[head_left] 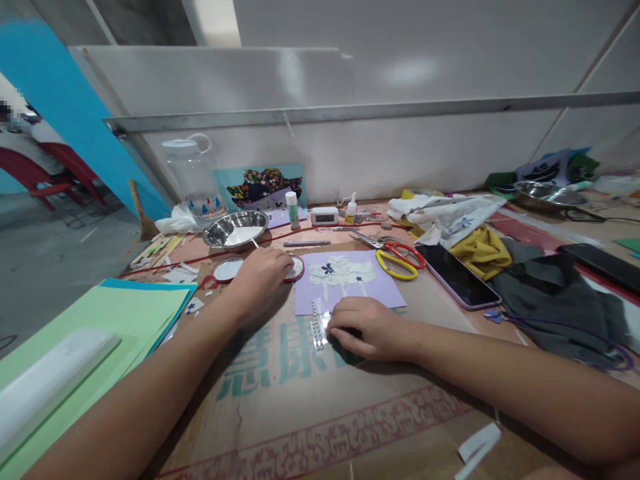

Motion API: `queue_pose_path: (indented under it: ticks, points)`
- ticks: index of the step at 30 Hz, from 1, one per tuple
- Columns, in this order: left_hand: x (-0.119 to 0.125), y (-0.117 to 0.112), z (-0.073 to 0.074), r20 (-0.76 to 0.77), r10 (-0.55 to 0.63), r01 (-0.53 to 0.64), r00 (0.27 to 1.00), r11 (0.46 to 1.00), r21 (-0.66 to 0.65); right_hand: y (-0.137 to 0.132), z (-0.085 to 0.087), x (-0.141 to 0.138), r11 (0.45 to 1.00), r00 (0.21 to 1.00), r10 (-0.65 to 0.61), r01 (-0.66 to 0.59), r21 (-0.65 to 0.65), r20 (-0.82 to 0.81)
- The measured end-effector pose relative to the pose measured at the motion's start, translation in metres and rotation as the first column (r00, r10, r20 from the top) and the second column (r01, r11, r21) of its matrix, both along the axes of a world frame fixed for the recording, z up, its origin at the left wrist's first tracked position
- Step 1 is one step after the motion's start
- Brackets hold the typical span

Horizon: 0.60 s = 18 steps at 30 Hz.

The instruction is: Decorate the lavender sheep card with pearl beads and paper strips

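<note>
My left hand [264, 275] is closed over a round, red-rimmed mirror-like case; its right half [297, 269] shows pale bits and its left half [228, 270] is pale inside. A thin white stick [255, 244] pokes up from my fingers, its lower end hidden. My right hand [367, 328] rests with curled fingers at the edge of a clear strip of silver stick-on beads [317, 331], pinching it. Just beyond lies a lilac card [305, 303] bearing a white fabric cutout [345, 272] with small dark-blue flowers and bead lines.
Scissors [400, 260] and a phone [457, 275] lie right of the card. Behind stand a metal bowl [237, 230], glue stick [292, 210], small clock [325, 215] and glue bottle [351, 210]. Fabric scraps [480, 250] fill the right; green paper [125, 317] lies left.
</note>
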State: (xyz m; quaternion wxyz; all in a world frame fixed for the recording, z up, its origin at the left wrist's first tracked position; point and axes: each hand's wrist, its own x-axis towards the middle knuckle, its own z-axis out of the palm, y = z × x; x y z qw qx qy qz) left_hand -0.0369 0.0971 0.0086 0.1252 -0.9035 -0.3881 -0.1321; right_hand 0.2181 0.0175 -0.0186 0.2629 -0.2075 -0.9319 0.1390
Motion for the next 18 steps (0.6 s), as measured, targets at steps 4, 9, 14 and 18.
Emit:
queue_pose_path:
  ticks: [4,9,14,18]
  points:
    - [0.0004,-0.0021,0.0023,0.074,0.046,-0.044,0.996,0.999,-0.019,-0.0002,-0.0013,0.0007,1.000,1.000,0.002,-0.002,0.007,-0.006]
    - [0.0025,-0.0017,0.0018,0.121,0.092,-0.083,0.988,0.994,-0.071,0.0002,-0.0019,0.0007,1.000,1.000,0.005,-0.005,0.019,-0.003]
    - [0.0032,-0.0002,0.0001,0.145,0.138,-0.124,0.980,0.987,-0.102,0.0008,-0.0014,0.0000,1.000,1.000,0.009,-0.009,0.013,-0.005]
    - [-0.0005,0.0020,-0.0042,0.105,0.108,-0.095,0.989,0.988,-0.124,0.0004,-0.0013,0.0001,1.000,1.000,0.012,-0.012,0.003,-0.003]
